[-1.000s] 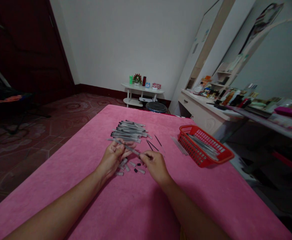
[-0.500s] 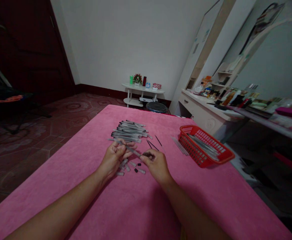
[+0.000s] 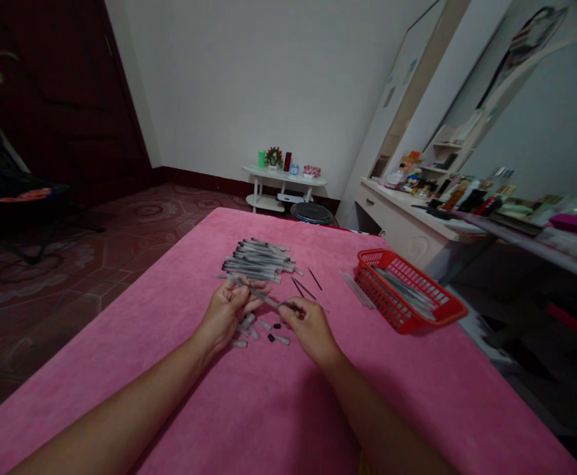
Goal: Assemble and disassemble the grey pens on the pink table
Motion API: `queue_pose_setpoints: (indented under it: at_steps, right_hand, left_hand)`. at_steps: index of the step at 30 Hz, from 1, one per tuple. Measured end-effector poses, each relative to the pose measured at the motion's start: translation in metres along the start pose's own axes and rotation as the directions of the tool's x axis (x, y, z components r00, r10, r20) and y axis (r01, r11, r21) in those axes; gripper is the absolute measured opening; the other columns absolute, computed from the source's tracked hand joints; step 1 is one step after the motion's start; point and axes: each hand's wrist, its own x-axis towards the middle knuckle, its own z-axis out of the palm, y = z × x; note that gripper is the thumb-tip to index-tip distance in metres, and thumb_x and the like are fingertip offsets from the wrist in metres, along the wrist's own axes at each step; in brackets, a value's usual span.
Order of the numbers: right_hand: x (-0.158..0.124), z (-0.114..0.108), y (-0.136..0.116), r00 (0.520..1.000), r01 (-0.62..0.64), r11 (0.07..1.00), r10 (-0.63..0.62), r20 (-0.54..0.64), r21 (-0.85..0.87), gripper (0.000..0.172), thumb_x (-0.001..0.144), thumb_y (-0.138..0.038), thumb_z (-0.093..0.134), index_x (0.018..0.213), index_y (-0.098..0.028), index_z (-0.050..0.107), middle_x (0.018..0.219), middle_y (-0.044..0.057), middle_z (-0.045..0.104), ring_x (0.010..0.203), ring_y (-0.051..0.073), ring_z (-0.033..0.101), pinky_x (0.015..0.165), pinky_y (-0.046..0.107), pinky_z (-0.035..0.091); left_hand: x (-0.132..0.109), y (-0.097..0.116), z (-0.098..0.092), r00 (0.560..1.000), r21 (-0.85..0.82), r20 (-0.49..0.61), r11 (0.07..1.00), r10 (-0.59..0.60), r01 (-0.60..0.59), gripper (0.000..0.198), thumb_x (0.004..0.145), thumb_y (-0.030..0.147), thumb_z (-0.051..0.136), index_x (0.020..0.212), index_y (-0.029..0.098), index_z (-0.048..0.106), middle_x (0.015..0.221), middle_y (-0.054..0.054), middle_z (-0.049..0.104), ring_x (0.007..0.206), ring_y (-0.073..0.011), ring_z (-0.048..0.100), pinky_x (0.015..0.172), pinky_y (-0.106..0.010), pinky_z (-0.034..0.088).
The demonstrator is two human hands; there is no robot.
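Observation:
A slim grey pen barrel point(image 3: 264, 299) lies slantwise between my two hands. My left hand point(image 3: 223, 311) is closed around its left part, with some fingers stretched out beneath it. My right hand point(image 3: 310, 324) pinches the right end, and its fingertips partly hide that end. Just beyond is a pile of clear pens with black ends point(image 3: 258, 258). Below the hands lie several clear pen caps point(image 3: 253, 332) and small black plugs point(image 3: 271, 338). Several thin dark refills point(image 3: 304, 288) rest to the right of the pile.
On the right of the pink cloth point(image 3: 248, 409) stands a red plastic basket point(image 3: 454, 315) holding slender grey sticks point(image 3: 409, 293). Clear thin tubes point(image 3: 359, 291) lie along its left side. Beyond the table are a round black stool point(image 3: 312, 212) and a cluttered white dresser point(image 3: 407, 221).
The view has shifted slightly, moving the scene a little to the right. Both hands keep nearly the same hold on the pen barrel.

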Motion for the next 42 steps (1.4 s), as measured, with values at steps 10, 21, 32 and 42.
queue_pose_setpoints:
  at_steps: [10,21,32,42]
  right_hand:
    - [0.0,-0.001,0.001,1.0,0.005,1.0,-0.004,0.009,-0.014,0.018,0.08,-0.031,0.055,0.073,-0.018,0.064,0.065,-0.001,0.062,0.06,0.011,0.054,0.058,0.022,0.04]
    - [0.0,0.0,0.003,1.0,0.011,0.999,-0.012,-0.012,-0.043,0.014,0.077,-0.028,0.059,0.073,-0.018,0.068,0.067,-0.001,0.065,0.062,0.012,0.055,0.059,0.022,0.04]
    - [-0.005,-0.003,-0.004,0.998,0.055,0.941,-0.057,0.002,-0.334,0.014,0.065,-0.024,0.074,0.078,-0.022,0.068,0.068,-0.003,0.065,0.059,0.011,0.053,0.053,0.021,0.034]
    - [0.0,-0.022,-0.013,0.969,0.242,0.859,-0.24,0.064,-0.45,0.01,0.079,-0.023,0.062,0.074,-0.021,0.071,0.076,0.001,0.07,0.071,0.014,0.059,0.07,0.024,0.038]
  left_hand:
    - [0.001,0.0,0.0,1.0,-0.003,-0.002,1.0,-0.012,0.012,0.03,0.075,0.026,0.073,0.09,0.02,0.048,0.097,-0.004,0.071,0.096,-0.0205,0.068,0.085,-0.033,0.054]
    - [0.001,0.0,-0.001,0.999,0.009,-0.034,1.0,-0.027,0.027,0.034,0.071,0.029,0.076,0.089,0.02,0.049,0.097,-0.004,0.071,0.09,-0.0194,0.07,0.079,-0.032,0.056]
    - [0.009,-0.001,-0.011,0.993,0.009,-0.11,0.999,0.043,-0.042,0.032,0.072,0.029,0.074,0.089,0.018,0.05,0.093,-0.006,0.071,0.093,-0.0214,0.069,0.081,-0.033,0.056]
    - [0.01,0.002,-0.01,0.987,0.025,-0.145,0.998,0.066,-0.063,0.029,0.073,0.03,0.074,0.091,0.017,0.055,0.091,-0.005,0.071,0.085,-0.0187,0.07,0.075,-0.03,0.057]
